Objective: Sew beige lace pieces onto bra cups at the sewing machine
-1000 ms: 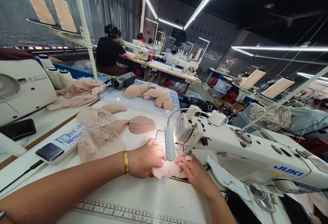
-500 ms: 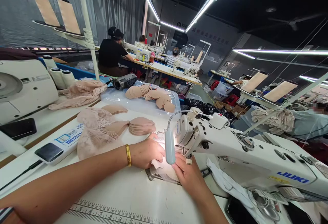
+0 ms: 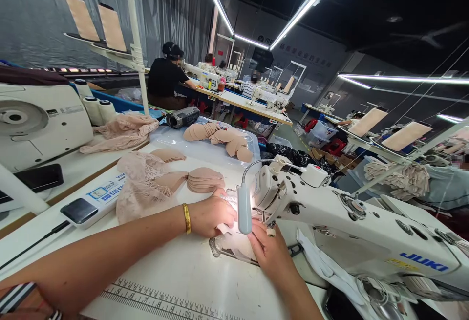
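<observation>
My left hand (image 3: 211, 215), with a gold bangle at the wrist, is closed on a small pale pink fabric piece (image 3: 234, 239) lying under the needle end of a white JUKI sewing machine (image 3: 351, 227). My right hand (image 3: 269, 251) presses its fingers flat on the same piece from the near side. A small lit lamp (image 3: 244, 208) on a bendy neck hangs between the two hands and hides part of the fabric.
Stacks of beige bra cups (image 3: 205, 179) and pink lace (image 3: 141, 183) lie beyond my left hand. A clear tray (image 3: 205, 149) holds more cups. A phone-like device (image 3: 78, 210) sits left. A printed ruler (image 3: 164, 303) runs along the near table edge. Other people sew at far tables.
Both hands have slid the pink piece a little farther under the machine head. The camera view has shifted slightly right and up.
</observation>
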The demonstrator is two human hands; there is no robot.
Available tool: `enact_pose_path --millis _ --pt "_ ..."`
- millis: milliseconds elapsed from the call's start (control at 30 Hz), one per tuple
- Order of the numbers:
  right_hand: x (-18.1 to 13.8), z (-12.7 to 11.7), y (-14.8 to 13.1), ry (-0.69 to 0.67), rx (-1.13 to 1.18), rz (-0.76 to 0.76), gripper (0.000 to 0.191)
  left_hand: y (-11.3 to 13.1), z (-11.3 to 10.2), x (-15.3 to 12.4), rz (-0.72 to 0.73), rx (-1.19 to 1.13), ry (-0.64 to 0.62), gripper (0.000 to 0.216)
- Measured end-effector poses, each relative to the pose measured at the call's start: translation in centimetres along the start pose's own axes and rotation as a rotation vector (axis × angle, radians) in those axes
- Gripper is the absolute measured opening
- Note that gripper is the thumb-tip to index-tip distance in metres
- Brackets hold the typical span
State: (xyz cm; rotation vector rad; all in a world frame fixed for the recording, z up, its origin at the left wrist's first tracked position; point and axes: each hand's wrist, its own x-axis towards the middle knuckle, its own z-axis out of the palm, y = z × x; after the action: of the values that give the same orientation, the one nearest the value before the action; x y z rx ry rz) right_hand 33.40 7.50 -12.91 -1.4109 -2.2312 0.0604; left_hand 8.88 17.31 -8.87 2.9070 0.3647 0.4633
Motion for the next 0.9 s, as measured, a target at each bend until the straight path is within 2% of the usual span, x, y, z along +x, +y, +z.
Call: enact_pose_path --millis 200,367,533,900 --pt "-0.29 0.26 0.49 0.123 -0.006 0.065 0.030 -0.10 0.38 0.06 -0.014 0.006 0.015 0.016" --pt "-0.27 0.32 0.19 0.100 0.009 0.134 0.032 -0.20 0.79 -0.10 -0.007 0.027 0.017 0.014" --pt "0.03 -0.14 -0.33 0.151 0.019 0.079 0.028 0.00 0.78 -0.23 -0.003 0.023 0.001 0.014" --pt "0.11 -0.57 -0.44 0.134 0.044 0.050 0.024 0.09 0.46 -0.32 -0.020 -0.012 0.012 0.018"
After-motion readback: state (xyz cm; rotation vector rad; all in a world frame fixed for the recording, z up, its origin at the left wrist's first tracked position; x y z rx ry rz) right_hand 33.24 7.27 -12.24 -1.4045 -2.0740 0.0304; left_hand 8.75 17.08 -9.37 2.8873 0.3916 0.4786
